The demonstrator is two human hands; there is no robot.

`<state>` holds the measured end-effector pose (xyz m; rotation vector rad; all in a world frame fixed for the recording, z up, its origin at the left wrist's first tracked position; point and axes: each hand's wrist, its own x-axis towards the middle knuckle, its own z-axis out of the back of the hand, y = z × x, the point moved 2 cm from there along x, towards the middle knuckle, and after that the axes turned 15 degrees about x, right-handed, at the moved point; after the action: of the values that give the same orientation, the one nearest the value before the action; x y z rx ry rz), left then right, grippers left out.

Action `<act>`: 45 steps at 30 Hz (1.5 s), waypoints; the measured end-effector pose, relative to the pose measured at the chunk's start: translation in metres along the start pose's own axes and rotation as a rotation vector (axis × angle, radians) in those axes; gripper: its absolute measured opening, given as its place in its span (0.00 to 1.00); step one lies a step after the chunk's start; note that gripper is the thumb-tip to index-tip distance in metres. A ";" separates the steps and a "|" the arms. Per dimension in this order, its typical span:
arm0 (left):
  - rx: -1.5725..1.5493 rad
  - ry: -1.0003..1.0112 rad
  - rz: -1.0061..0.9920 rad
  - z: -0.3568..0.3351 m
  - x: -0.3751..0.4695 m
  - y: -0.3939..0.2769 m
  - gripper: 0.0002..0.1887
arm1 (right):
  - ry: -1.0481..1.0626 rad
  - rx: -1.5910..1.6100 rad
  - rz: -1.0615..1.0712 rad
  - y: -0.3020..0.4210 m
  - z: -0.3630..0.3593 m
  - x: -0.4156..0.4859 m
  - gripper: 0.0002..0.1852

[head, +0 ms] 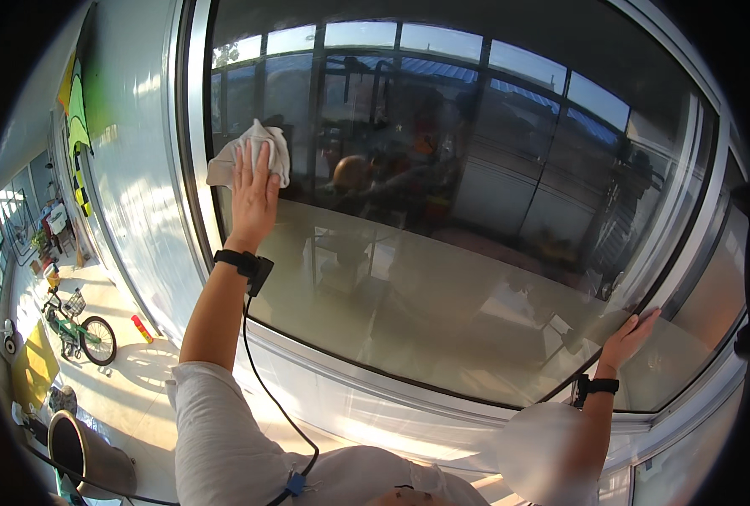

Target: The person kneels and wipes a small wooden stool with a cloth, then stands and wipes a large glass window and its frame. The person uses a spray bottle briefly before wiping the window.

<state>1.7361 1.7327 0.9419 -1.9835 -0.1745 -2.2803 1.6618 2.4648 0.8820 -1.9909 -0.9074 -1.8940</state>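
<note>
My left hand (pixel 253 205) presses a pale beige cloth (pixel 266 142) flat against the window glass (pixel 387 164), close to its left edge. The cloth is bunched under my fingers, and its corners stick out above and to both sides. Lower right, my right hand (pixel 630 340) rests with extended fingers against the upright metal frame (pixel 679 259) of the sliding sash. Nothing shows in that hand. The dark glass mirrors windows and sky in its upper part; a pale floor and furniture show lower down.
A silvery wall panel (pixel 138 158) adjoins the window's left side. Behind at left stand a green bicycle (pixel 74 332) and a large brown pot (pixel 90 452). A red and yellow object (pixel 141 329) lies by the wall. A black cable (pixel 267 386) hangs from my left wrist.
</note>
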 end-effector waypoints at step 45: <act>-0.292 0.155 0.111 -0.002 -0.181 -0.147 0.26 | -0.006 -0.119 -0.199 0.007 -0.003 -0.004 0.32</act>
<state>1.7356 1.8796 0.7607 -1.8695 0.2909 -2.4902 1.6637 2.4570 0.8802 -2.0407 -1.0534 -2.0941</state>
